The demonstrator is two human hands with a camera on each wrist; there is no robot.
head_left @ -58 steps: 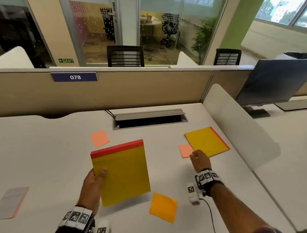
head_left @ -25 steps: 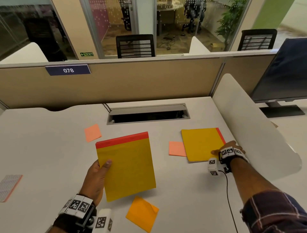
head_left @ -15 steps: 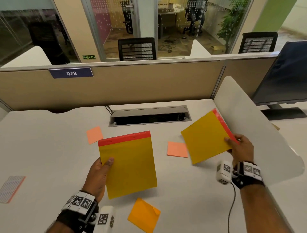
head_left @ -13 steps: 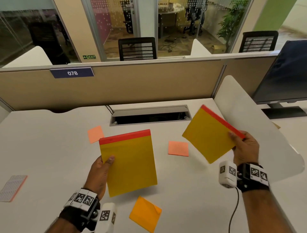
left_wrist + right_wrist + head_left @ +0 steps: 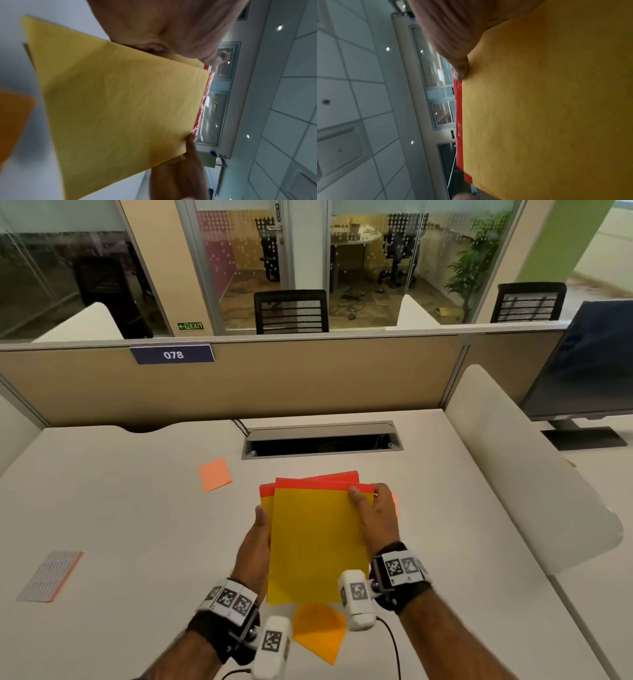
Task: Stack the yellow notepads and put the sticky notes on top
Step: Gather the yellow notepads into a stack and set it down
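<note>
Two yellow notepads with red top bands overlap in the air above the desk. The upper notepad [image 5: 318, 542] [image 5: 547, 108] covers most of the lower notepad [image 5: 265, 491] [image 5: 188, 59], whose red corners stick out at left and top. My left hand [image 5: 255, 546] grips the pair's left edge, thumb on top. My right hand [image 5: 376, 518] grips the right edge, thumb near the red band. An orange sticky note [image 5: 320, 631] lies below the pads. A pink sticky note [image 5: 214, 474] lies to the upper left. Another pink sticky note [image 5: 396, 505] peeks out behind my right hand.
A cable tray slot [image 5: 322, 441] is set in the desk [image 5: 120, 525] at the back. A white divider panel [image 5: 534, 474] rises at right, with a monitor [image 5: 589, 364] beyond. A ruled pad with an orange edge [image 5: 51, 575] lies at far left.
My right hand lifted the second notepad off the desk and brought it left onto the pad in my left hand. Both hands now hold the two pads together at centre.
</note>
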